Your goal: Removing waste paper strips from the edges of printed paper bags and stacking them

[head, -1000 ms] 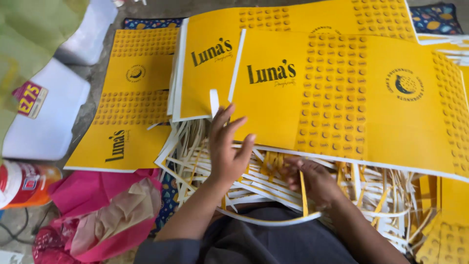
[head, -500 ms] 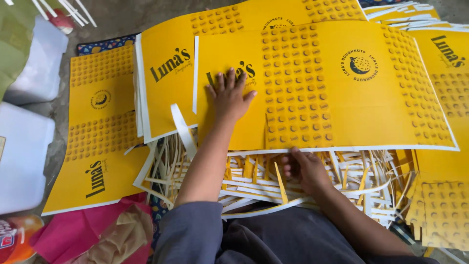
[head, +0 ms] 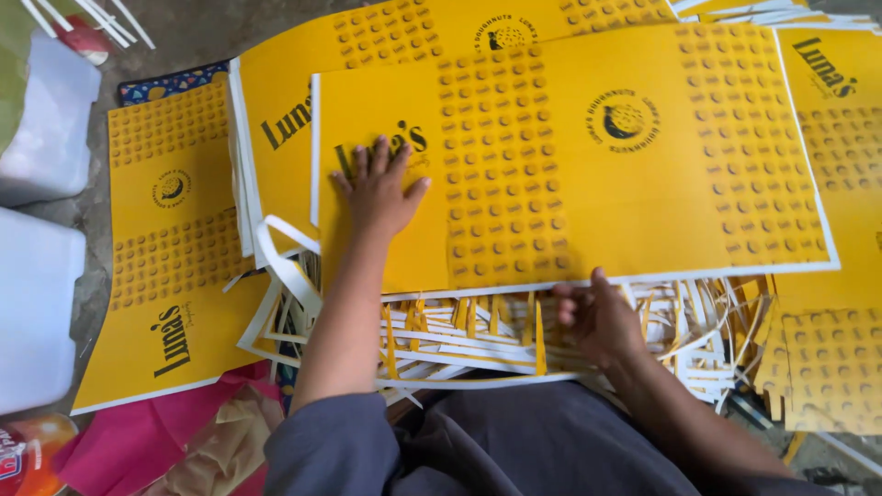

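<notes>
While left hand (head: 378, 188) lies spread on yellow sheet (head: 588, 156), right hand (head: 597, 317) fingers curled at its edge, grey floor (head: 184, 37).

R fingertips (head: 571, 303) under yellow sheet (head: 588, 156)

left edge: white plastic containers (head: 41, 312)
lower left: pink cloth (head: 147, 441), red-orange bottle (head: 23, 450)
top left: white strips (head: 87, 20)

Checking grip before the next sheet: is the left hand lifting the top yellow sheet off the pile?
No: the left hand lies flat, fingers spread, on the top yellow sheet, which rests on the pile.
</notes>
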